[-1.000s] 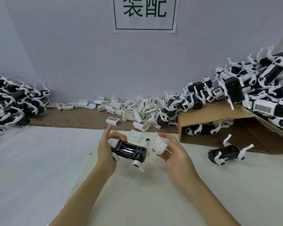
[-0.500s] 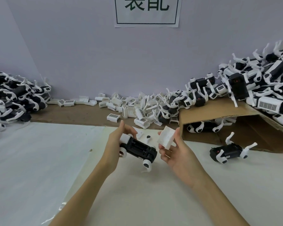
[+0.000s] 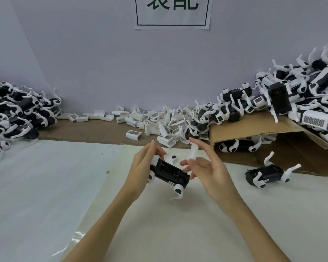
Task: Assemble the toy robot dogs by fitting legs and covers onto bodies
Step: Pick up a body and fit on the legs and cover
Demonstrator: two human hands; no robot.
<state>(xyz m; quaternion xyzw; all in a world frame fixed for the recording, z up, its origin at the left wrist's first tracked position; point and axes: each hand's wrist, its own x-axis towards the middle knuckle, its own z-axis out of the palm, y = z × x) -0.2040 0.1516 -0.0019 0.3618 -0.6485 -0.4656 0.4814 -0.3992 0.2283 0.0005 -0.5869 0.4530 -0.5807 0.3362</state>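
Note:
My left hand grips a black toy dog body above the table, belly side up, with its open battery bay showing. White legs hang from the body's corners, one dangling at the front right. My right hand holds a white cover between thumb and fingers, tilted on edge just right of and above the body. The cover is blurred by motion. Cover and body are close but apart.
Another legged black body lies on the white sheet at right, before a cardboard box. Loose white covers are heaped along the back wall. Piles of dogs fill the left and right edges. A small white part lies behind my hands.
My right hand has turned the white cover from flat-facing to edge-on and brought it nearer the body. My left hand has tilted the body slightly, its right end lower.

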